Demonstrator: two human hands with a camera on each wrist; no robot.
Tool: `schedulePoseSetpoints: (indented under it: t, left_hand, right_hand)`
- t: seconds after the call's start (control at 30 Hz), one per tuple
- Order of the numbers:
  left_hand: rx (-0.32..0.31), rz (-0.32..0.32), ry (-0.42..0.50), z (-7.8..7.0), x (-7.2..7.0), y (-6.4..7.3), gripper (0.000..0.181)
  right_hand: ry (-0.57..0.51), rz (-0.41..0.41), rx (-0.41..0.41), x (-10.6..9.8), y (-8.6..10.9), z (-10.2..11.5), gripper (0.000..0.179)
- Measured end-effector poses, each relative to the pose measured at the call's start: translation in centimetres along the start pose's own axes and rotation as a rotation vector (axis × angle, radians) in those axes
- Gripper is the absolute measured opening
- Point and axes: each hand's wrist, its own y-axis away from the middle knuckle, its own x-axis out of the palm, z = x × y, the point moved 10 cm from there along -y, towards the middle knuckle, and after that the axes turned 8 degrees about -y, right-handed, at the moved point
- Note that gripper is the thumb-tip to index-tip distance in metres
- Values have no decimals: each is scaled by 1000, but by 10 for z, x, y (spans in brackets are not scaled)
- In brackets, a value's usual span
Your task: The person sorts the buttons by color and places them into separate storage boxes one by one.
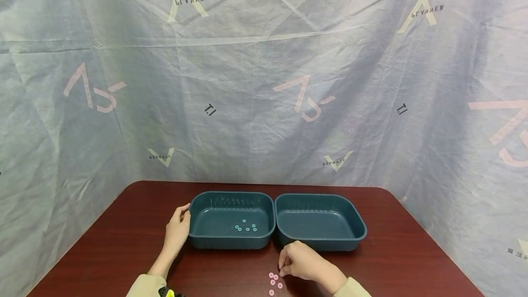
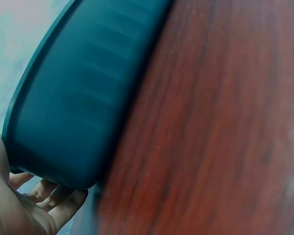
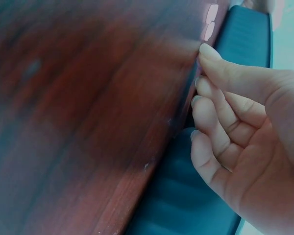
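Observation:
My left hand (image 1: 178,230) holds the left end of a dark teal tray (image 1: 231,244). In the left wrist view its fingers (image 2: 68,208) bend against the tray's end wall. Several small light-blue buttons (image 1: 247,229) lie on that tray's floor. My right hand (image 1: 303,260) is low over the table in front of the second tray. Its thumb and fingertips reach right beside several small pink buttons (image 1: 272,282). In the right wrist view the thumb tip points at the table and the other fingers curl; I cannot tell whether a button is between them.
A second teal tray (image 1: 321,244) stands against the right side of the first, with no buttons visible inside. Both rest on a dark red wooden table (image 1: 123,233). A pale printed sheet (image 1: 247,127) hangs behind and around the table.

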Motion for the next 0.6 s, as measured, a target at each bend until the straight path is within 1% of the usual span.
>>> schedulePoseSetpoints:
  t: [0.23,0.4,0.6]
  left_hand:
    - [-3,-3,-1,0,1,0,44]
    - [-4,3,-4,0,1,0,44]
    - [-1,10,-4,-2,0,0,46]
  right_hand:
    - [-11,-3,-26,0,1,1,15]
    - [-24,-7,-41,-1,3,2,21]
    - [-28,-42,-74,-5,5,6,25]
